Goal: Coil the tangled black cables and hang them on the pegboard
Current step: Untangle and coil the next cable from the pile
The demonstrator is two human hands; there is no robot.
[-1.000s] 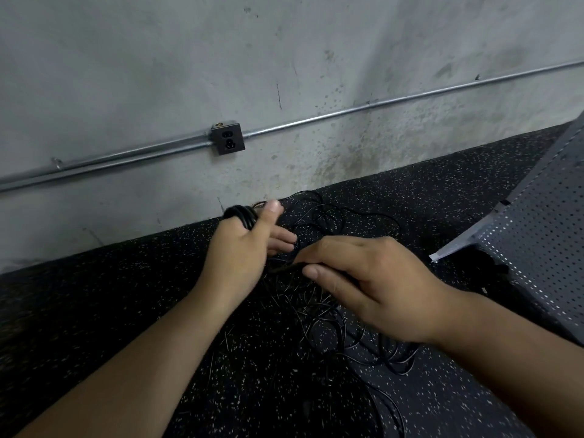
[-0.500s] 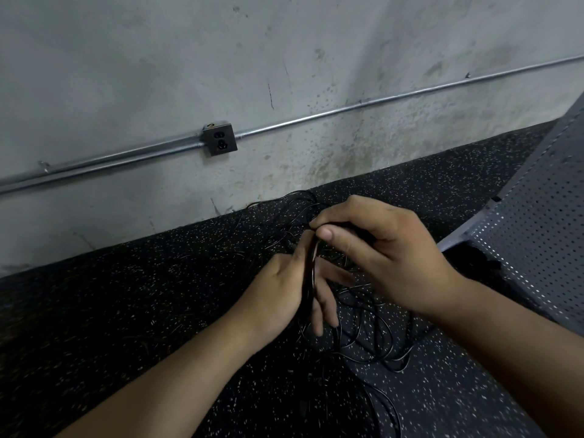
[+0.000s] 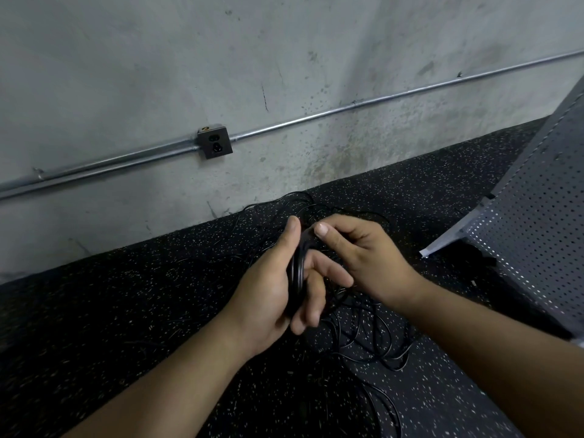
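Note:
My left hand (image 3: pixel 271 289) grips a small coil of black cable (image 3: pixel 297 273) wound across its palm, thumb up along the loops. My right hand (image 3: pixel 360 254) pinches the cable at the top of that coil between thumb and curled fingers. The loose remainder of the tangled black cable (image 3: pixel 373 343) lies in loops on the speckled floor below and behind both hands. A grey perforated pegboard (image 3: pixel 534 248) leans at the right edge of the view.
A concrete wall (image 3: pixel 284 74) stands close ahead, with a metal conduit (image 3: pixel 347 105) and a dark outlet box (image 3: pixel 215 143) on it. Black speckled rubber flooring (image 3: pixel 110 311) spreads out to the left.
My right hand carried the cable up and over my left hand, laying another loop on the coil. My left hand turned palm sideways and dropped lower.

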